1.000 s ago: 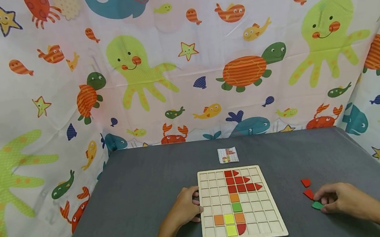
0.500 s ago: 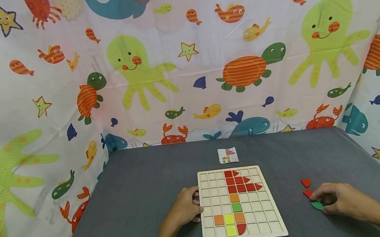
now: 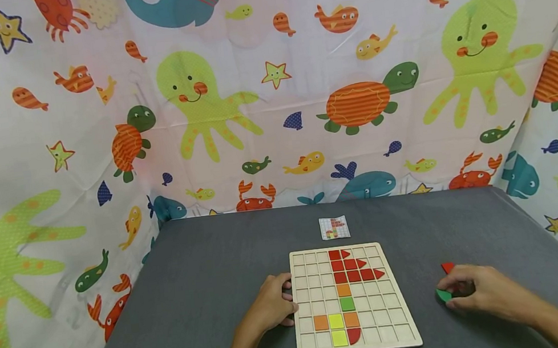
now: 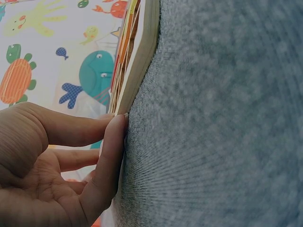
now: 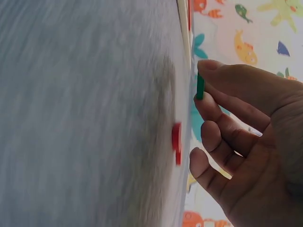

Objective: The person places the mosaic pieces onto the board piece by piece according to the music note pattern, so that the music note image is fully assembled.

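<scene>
My right hand pinches a small green tile with a curved edge between thumb and fingertip. In the right wrist view this green tile is held on edge, clear of the cloth. Red tiles lie beyond the fingers there; in the head view one red tile shows partly behind the hand. A wooden grid board lies mid-table with red, orange, green and yellow tiles in its cells. My left hand grips its left edge, the thumb and a finger meeting at the rim in the left wrist view.
A small pattern card lies behind the board, printed with a coloured grid picture. Grey cloth covers the table. A printed curtain with sea animals hangs behind and along both sides.
My right hand has picked the green tile up from the cloth and carried it left towards the board, passing in front of the red tiles. My left hand stays at the board's edge.
</scene>
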A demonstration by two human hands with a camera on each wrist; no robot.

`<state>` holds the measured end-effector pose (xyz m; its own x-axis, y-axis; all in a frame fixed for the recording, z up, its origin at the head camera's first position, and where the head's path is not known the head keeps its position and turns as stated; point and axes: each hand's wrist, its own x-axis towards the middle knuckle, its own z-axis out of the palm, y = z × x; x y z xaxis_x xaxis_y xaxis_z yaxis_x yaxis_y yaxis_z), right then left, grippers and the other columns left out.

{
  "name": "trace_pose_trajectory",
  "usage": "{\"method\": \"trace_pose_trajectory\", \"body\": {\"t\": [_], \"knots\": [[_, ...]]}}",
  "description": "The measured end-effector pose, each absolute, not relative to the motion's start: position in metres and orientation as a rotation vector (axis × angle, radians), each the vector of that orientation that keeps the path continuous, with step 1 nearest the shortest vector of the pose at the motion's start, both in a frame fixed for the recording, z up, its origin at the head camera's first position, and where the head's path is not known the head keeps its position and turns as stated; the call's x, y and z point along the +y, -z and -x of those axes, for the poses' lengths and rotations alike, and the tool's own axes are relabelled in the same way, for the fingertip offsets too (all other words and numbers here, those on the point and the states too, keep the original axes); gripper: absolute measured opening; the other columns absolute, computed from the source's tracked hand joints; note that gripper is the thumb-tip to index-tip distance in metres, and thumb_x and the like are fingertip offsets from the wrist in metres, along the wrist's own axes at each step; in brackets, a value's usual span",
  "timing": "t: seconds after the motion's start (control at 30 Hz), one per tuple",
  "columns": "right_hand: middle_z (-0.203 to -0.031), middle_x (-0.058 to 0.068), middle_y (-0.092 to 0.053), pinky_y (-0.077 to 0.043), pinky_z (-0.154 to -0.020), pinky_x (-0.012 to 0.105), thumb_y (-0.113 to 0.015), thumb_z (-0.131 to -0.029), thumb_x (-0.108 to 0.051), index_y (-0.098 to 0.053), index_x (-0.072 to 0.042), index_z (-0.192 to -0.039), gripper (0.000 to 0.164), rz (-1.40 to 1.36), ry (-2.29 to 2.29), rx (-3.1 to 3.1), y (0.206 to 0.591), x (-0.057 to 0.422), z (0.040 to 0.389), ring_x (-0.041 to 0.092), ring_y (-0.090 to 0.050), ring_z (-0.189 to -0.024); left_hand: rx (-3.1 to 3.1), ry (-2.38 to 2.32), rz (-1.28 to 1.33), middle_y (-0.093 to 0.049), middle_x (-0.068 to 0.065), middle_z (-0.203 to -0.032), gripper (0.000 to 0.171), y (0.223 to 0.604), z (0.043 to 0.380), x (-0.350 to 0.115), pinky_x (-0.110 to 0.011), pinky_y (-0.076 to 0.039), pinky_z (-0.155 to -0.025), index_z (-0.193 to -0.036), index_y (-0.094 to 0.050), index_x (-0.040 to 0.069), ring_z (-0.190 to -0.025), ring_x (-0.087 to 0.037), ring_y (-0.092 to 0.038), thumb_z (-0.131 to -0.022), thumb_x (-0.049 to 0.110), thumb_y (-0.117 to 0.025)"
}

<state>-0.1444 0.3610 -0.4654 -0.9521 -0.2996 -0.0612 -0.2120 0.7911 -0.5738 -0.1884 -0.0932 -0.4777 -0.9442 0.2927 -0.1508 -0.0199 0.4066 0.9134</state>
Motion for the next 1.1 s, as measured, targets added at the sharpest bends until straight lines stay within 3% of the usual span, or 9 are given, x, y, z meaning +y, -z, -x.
{"method": "trace_pose_trajectory", "body": {"t": [0.47,0.77,1.1], "knots": [[-0.097,-0.010,-0.066,-0.054,-0.068,0.021,-0.088,-0.088,-0.026,-0.079,-0.016,-0.108,0.024,0.711,1.124,2.714,0.465,0.303,0.158,0.004,-0.059,-0.083,2.370,-1.561,-0.251,-0.050,-0.018,-0.123,0.072,0.478,0.188,-0.095,-0.037,-0.065,-0.053,-0.151,-0.048,-0.010,-0.099,-0.028,-0.056,-0.083,-0.018,-0.072],[-0.095,-0.009,-0.065,-0.050,-0.064,0.021,-0.086,-0.088,-0.022,-0.078,-0.019,-0.107,0.021,0.835,1.101,2.691,0.465,0.266,0.165,0.009,-0.058,-0.081,2.369,-1.560,-0.253,-0.050,-0.017,-0.123,0.072,0.478,0.188,-0.095,-0.036,-0.065,-0.053,-0.151,-0.048,-0.010,-0.098,-0.027,-0.056,-0.083,-0.017,-0.072],[-0.104,-0.017,-0.069,-0.054,-0.078,0.026,-0.085,-0.089,-0.027,-0.080,-0.025,-0.109,0.020,0.857,1.010,2.613,0.460,0.222,0.169,0.007,-0.058,-0.095,2.378,-1.555,-0.245,-0.051,-0.018,-0.123,0.073,0.477,0.188,-0.094,-0.036,-0.064,-0.052,-0.151,-0.047,-0.010,-0.098,-0.027,-0.056,-0.083,-0.019,-0.071]]}}
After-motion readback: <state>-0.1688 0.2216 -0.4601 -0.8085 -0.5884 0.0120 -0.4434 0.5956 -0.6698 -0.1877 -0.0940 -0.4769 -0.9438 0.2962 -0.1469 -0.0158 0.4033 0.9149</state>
